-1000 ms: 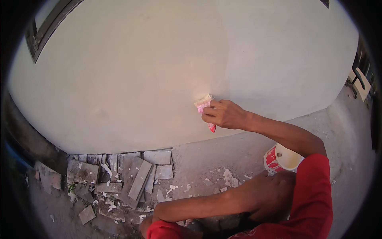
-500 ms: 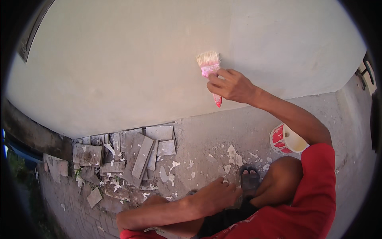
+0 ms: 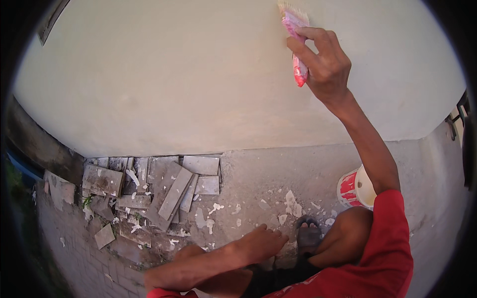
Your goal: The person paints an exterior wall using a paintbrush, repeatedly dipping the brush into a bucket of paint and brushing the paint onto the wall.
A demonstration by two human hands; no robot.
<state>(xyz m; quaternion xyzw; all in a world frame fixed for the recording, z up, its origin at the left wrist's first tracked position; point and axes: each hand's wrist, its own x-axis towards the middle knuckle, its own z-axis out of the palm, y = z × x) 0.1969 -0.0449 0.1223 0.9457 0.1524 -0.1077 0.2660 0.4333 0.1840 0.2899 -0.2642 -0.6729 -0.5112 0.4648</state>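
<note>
High on the pale wall (image 3: 198, 74), my right hand (image 3: 325, 62) grips a flat paintbrush (image 3: 294, 22) by its lower part, thumb and fingers closed round it. The brush has pale bristles, a pink-smeared band and a red handle end that points down. Its bristles are up against the wall or very near it; contact is hard to make out. Below, my left forearm lies across my knee. My left hand (image 3: 263, 243) hangs over the ground with bent fingers, their tips hidden, and no object shows in it.
A red and white bucket (image 3: 349, 188) with pale contents stands on the concrete beside my right leg. Broken boards or tiles (image 3: 174, 196) are piled along the wall's foot at left. Paint flakes (image 3: 293, 203) lie scattered before my sandalled foot (image 3: 309, 234). A dark window edge shows top left.
My right hand has carried the paintbrush upward and a little to the right along the wall. The view has shifted slightly. My left hand stays over my knee area.
</note>
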